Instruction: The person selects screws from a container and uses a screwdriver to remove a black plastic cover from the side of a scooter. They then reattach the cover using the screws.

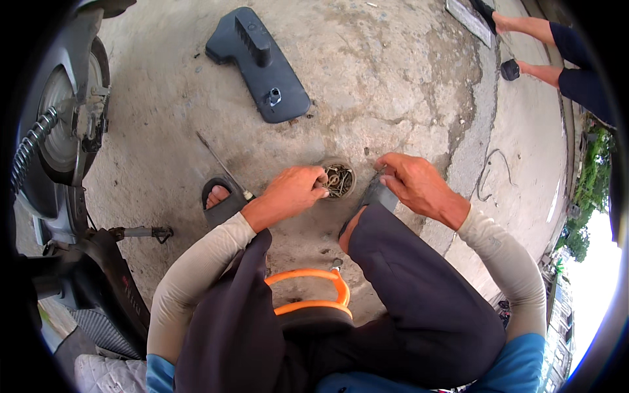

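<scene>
My left hand (293,188) is at the left rim of a small round bowl (354,178) on the ground. Its thumb and fingers are closed together, and whatever they hold is too small to make out. Loose screws and bolts (337,187) fill the bowl. To the right of the bowl, my right hand (421,187) hangs over my right sandal (380,192), apart from the bowl. Its fingers are curled in a pinch, with their contents hidden. A long thin screwdriver (219,160) lies beside my left sandal (224,206), its handle end close to my left wrist.
Ahead lies a black plastic cover (262,72) on the concrete. A motorbike with a coil spring (34,141) and wheel stands at my left. Under me is a stool with an orange frame (344,288). A thin cable (485,177) lies right; another person's legs (537,29) show far right.
</scene>
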The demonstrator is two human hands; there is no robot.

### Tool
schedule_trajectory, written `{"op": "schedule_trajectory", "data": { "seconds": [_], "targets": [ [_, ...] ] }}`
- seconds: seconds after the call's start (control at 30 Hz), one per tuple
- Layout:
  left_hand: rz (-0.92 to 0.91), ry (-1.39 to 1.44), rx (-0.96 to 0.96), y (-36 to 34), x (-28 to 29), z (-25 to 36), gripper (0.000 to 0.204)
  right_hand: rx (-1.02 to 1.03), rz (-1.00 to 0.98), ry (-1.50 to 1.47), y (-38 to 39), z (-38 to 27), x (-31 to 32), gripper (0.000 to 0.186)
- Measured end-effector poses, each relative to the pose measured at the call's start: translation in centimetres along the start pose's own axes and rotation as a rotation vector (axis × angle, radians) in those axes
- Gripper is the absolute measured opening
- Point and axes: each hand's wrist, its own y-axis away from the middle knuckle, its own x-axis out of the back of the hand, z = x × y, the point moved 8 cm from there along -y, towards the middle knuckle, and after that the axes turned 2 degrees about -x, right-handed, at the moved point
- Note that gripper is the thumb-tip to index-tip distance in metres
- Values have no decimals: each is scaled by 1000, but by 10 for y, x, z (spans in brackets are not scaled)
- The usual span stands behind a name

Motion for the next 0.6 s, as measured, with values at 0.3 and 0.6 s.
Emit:
{"op": "schedule_trajectory", "data": {
  "seconds": [0.3, 0.6],
  "targets": [
    [242, -938, -300, -60, 92, 24, 92, -24, 167, -442, 2, 9, -75, 20],
    [122, -1091, -326, -68, 113, -2, 72, -246, 128, -729, 8, 47, -101, 19]
  ]
}}
